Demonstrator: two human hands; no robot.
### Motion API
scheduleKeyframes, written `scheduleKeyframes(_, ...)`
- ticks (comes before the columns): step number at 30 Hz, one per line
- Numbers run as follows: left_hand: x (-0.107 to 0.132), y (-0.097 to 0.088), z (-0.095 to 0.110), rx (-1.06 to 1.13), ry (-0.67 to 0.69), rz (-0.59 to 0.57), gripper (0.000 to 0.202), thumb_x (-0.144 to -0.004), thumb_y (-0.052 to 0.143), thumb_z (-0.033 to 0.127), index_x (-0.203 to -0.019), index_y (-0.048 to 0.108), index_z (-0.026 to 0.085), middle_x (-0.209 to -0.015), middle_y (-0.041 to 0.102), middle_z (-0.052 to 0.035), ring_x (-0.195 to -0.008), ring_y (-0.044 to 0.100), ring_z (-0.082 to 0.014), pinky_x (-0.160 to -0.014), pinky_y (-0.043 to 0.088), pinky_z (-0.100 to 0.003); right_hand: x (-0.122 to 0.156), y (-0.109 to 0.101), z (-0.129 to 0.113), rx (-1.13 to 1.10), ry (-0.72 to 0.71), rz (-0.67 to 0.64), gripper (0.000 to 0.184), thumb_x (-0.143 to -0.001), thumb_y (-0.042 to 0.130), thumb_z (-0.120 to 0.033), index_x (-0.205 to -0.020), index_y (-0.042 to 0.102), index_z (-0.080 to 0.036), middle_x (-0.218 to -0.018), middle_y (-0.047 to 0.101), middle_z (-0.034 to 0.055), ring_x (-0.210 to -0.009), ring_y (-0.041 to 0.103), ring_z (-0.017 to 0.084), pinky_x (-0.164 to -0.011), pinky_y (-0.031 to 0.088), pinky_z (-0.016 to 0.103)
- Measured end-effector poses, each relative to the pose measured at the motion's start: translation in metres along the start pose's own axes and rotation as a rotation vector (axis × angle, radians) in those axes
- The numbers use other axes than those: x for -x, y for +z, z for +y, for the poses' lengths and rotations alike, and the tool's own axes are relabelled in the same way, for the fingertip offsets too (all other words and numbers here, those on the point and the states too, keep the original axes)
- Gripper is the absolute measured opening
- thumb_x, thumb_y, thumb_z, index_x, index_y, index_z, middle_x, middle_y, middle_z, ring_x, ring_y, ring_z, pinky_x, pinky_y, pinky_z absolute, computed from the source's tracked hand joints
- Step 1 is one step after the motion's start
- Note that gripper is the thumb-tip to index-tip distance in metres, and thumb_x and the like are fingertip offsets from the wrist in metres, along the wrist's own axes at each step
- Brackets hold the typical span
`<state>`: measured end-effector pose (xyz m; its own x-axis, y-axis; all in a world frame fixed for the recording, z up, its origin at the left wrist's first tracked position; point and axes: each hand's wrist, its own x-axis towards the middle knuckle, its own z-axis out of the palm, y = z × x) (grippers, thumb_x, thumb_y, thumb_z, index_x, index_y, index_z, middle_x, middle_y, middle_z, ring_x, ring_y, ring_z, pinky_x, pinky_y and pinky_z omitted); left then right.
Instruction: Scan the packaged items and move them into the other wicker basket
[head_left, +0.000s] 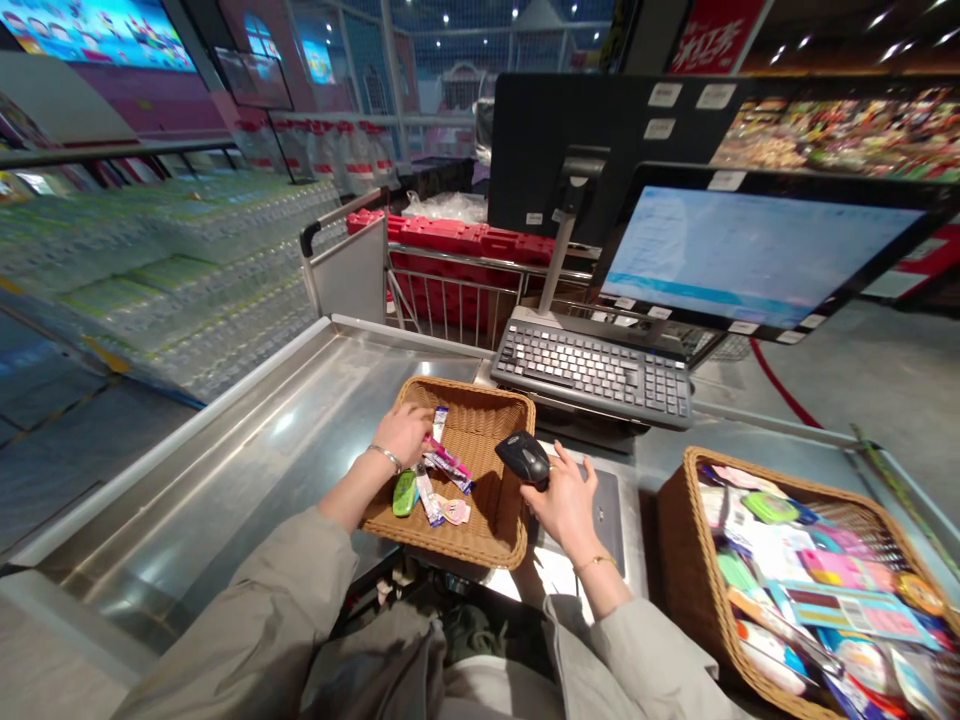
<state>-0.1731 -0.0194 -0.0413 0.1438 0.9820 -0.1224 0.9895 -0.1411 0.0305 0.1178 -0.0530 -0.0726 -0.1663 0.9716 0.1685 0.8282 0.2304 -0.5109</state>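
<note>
My right hand (566,503) is wrapped round a black handheld barcode scanner (523,456), held over the right side of a wicker basket (450,545). Inside that basket, at its left wall, my left hand (405,437) has its fingers closed on the end of a slim pink item (448,457). Its exact kind is too small to tell. Below it lie a purple-and-white slim packet (429,498), a green pack (404,493) and a pale pink item (455,511). Another small purple-and-white packet (440,418) rests near the far wall.
A fuller wicker basket (675,540) of mixed small goods stands at the right. Behind the near basket are a black keyboard (592,370) and a lit monitor (757,250). The metal counter (247,440) extends left, with a cart (450,290) beyond it and bottled-water stacks (150,270) at far left.
</note>
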Motion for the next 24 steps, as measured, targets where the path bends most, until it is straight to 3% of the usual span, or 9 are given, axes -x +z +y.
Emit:
scheduleKeyframes(4,0.005,-0.007,0.013,0.088,0.009,0.262,0.018,-0.08,0.067,0.039,-0.094,0.074,0.03,-0.142,0.053,-0.0011,-0.138,0.034,-0.0335,-0.114,0.026,-0.058,0.001,-0.005,0.003,-0.003,0.013,0.042,0.023,-0.075,0.056,-0.029,-0.092,0.069,-0.022,-0.119,0.067,0.006,-0.135,0.04,0.029,-0.112,0.01,0.056)
scheduleKeyframes(8,0.007,-0.005,0.032,0.18,0.005,0.475,0.021,-0.083,0.065,0.039,-0.101,0.073,0.031,-0.145,0.05,-0.0012,-0.142,0.029,-0.0333,-0.113,0.024,-0.064,0.003,-0.015,0.006,-0.016,0.012,0.106,0.027,-0.076,0.055,-0.027,-0.099,0.068,-0.023,-0.122,0.066,0.0059,-0.137,0.038,0.029,-0.112,0.011,0.055)
scheduleKeyframes(16,0.002,-0.005,0.066,0.274,-0.017,0.662,0.02,-0.084,0.065,0.036,-0.102,0.072,0.032,-0.15,0.043,-0.002,-0.145,0.023,-0.0324,-0.111,0.024,-0.067,0.01,-0.038,0.013,-0.036,0.008,0.237,0.036,-0.071,0.057,-0.024,-0.106,0.065,-0.023,-0.122,0.066,0.0067,-0.135,0.041,0.028,-0.112,0.012,0.055)
scheduleKeyframes(24,-0.011,-0.009,0.097,0.324,0.027,0.717,0.02,-0.083,0.066,0.035,-0.101,0.073,0.033,-0.15,0.043,-0.0016,-0.146,0.021,-0.0336,-0.111,0.022,-0.069,0.02,-0.058,0.021,-0.018,0.018,0.279,0.032,-0.071,0.055,-0.023,-0.101,0.066,-0.024,-0.123,0.066,0.0049,-0.137,0.04,0.029,-0.112,0.011,0.056)
